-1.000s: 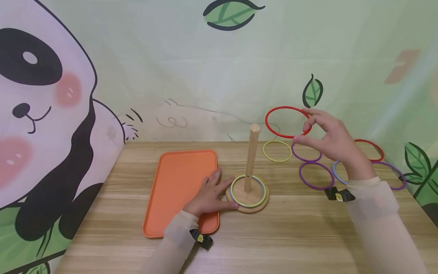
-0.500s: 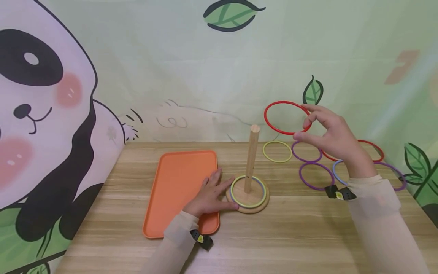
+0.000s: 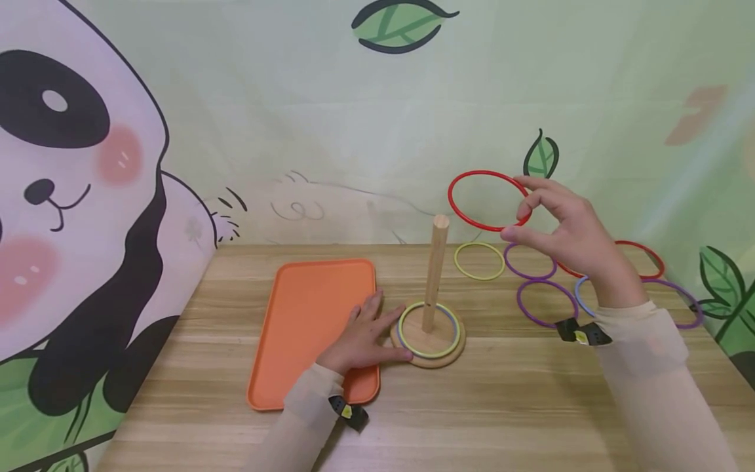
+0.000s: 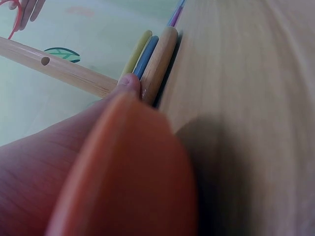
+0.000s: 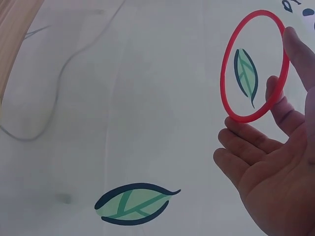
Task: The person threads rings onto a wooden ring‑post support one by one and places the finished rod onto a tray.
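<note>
Orange tray (image 3: 315, 314), left; wooden stand (image 3: 437, 275), centre; left hand (image 3: 358, 333), over the tray's right edge, fingers spread, thumb against the stand, gripping nothing. Right hand (image 3: 569, 226), half-closed, pinching one red ring (image 3: 485, 172), raised right of the stand. Judged best: ring level, stand steadied.

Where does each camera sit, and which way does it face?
Head: on the head, facing forward and down at the wood-grain table; left hand, right hand, pale sleeves show.
Left wrist: worn there, looking past the orange rectangular tray at the round wooden base; left hand and part of right show.
Right wrist: worn there, facing the pale leaf-print backdrop; right hand shows.
Shared by head and right wrist: thin red ring.
</note>
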A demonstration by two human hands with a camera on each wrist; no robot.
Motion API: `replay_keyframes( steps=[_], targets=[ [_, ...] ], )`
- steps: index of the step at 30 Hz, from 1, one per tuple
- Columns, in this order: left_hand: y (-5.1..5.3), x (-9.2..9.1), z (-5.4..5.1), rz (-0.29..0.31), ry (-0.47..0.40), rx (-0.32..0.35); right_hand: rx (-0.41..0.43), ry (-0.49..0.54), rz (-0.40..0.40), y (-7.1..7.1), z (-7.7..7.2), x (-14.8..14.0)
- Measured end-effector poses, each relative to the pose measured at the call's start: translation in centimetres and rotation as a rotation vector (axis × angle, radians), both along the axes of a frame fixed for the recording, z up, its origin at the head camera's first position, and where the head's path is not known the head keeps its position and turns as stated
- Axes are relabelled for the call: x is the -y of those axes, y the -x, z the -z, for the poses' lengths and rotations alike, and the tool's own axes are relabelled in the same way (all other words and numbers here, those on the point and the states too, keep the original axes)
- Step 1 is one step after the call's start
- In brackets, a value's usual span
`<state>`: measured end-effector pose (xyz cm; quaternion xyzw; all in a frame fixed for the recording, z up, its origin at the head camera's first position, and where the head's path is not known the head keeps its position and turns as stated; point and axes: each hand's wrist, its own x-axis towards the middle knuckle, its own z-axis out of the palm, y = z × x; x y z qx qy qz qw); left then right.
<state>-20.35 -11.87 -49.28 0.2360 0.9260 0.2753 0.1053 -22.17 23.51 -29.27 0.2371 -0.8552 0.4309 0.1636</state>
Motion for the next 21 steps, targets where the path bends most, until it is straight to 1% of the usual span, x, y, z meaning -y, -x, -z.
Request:
replay_keyframes(
  steps=[6,13,18,21],
  targets=[
    [0.2,0.0,0.2,-0.003,0.007,-0.001,-0.019,-0.003,-0.027,0.0,-0.1,0.8],
    [0.2,0.0,-0.2,0.006,0.008,-0.004,-0.076,-0.017,-0.042,0.2,0.4,1.3],
    [0.1,0.0,-0.3,0.001,0.013,0.006,-0.081,-0.01,-0.05,0.4,0.5,1.4],
    [0.1,0.1,-0.1,0.0,0.015,0.007,-0.084,-0.007,-0.046,0.4,0.4,1.4]
  ],
)
